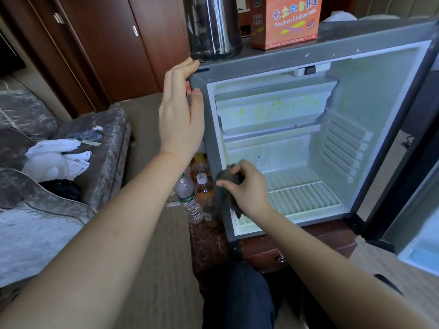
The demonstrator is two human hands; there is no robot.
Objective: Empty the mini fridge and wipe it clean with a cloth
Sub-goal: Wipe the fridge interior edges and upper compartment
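My right hand [249,188] is curled round a dark cloth [229,176], bunched in the fingers and pressed against the lower left front edge of the mini fridge [213,138]. A tail of the cloth hangs below the palm. My left hand [180,115] is flat and relaxed, its fingers straight. The fingertips rest on the fridge's top left corner and the thumb lies on the front edge; it grips nothing.

The fridge stands on a low wooden cabinet [261,252], and its door [418,248] is swung wide to the right. Inside, the white walls and the upper compartment [270,112] carry yellow-green smears, and a white wire shelf [306,198] lies at the bottom.

Just left of the fridge, drink bottles [190,198] stand together on the floor — one clear, others amber. On the fridge's top sit an orange box [294,20] and a dark metal canister [213,24]. Further left, a grey sofa [35,210] holds white clothes [57,160].
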